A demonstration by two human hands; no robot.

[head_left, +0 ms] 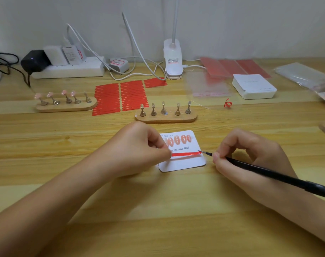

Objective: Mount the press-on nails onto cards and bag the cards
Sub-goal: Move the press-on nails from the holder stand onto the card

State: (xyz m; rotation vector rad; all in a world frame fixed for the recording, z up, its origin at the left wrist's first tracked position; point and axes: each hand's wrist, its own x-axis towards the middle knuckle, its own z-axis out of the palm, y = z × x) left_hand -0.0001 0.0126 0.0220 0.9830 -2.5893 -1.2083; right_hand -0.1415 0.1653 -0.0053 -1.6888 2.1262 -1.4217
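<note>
A white card (185, 164) lies on the wooden table in front of me, with several pink press-on nails (180, 140) in a row along its top. A red adhesive strip (185, 154) runs across the card below the printed words. My left hand (145, 147) presses the strip's left end and the card with curled fingers. My right hand (250, 151) pinches black tweezers (265, 173), whose tip touches the strip's right end. Behind the card stands a wooden holder (166, 118) with bare metal stands. A second holder (65, 106) at the left carries pink nails.
Sheets of red adhesive strips (121, 97) lie mid-table. A stack of white cards (254, 88), clear bags (302, 75) and pink sheets (235, 67) sit at the back right. A power strip (69, 69) with chargers and a clip lamp (173, 60) line the wall. A curled red backing scrap (228, 103) lies nearby.
</note>
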